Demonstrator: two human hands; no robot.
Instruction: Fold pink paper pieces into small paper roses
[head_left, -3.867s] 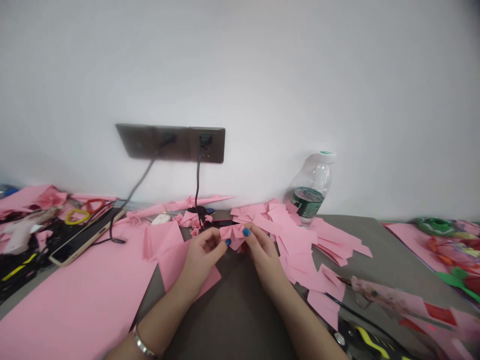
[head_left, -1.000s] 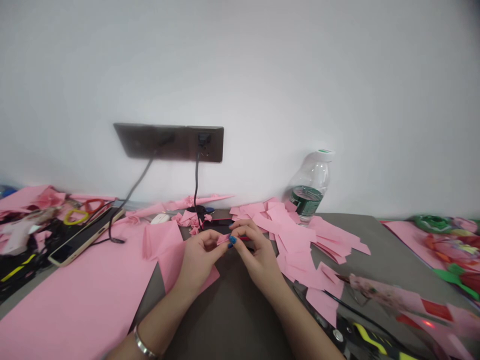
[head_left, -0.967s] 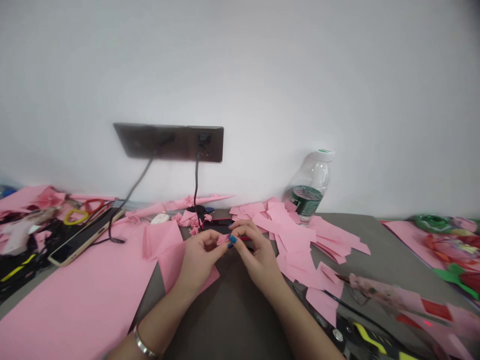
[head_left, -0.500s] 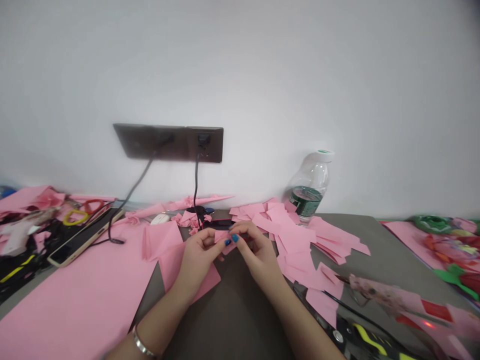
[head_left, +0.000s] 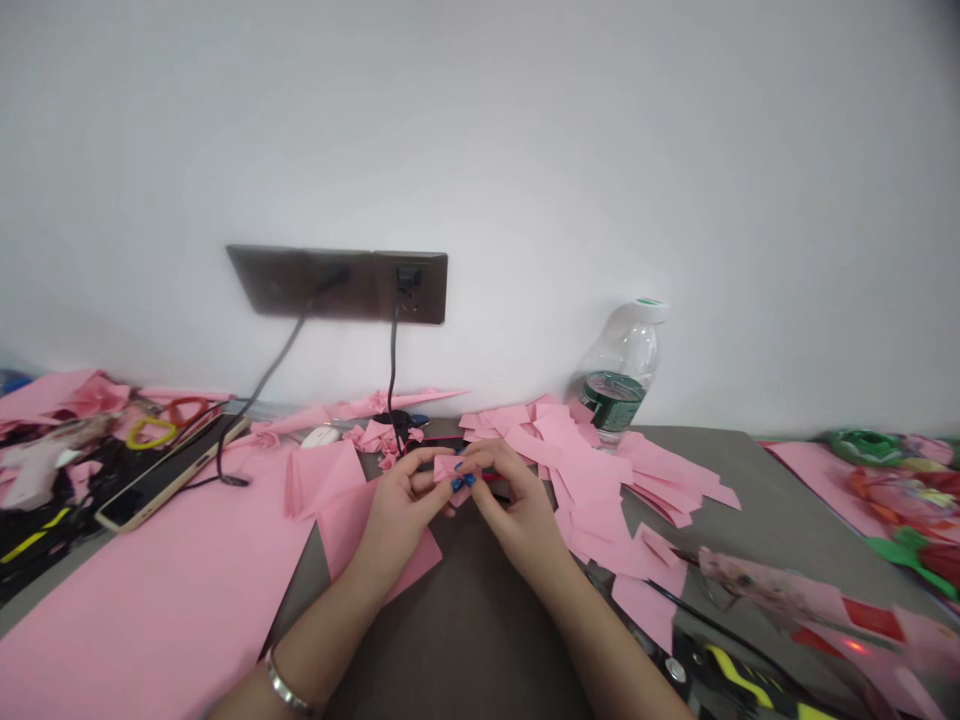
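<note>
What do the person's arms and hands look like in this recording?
Both forearms are bare, with no sleeves in view. The left hand has a silver bangle at its wrist. The right hand shows no jewellery. Both hands wear blue nail polish.

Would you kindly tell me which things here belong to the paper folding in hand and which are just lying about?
In hand: small folded pink piece, pinched between left hand and right hand; pile of cut pink squares; large pink sheet.
Lying about: water bottle; phone; cable; wall socket.
</note>
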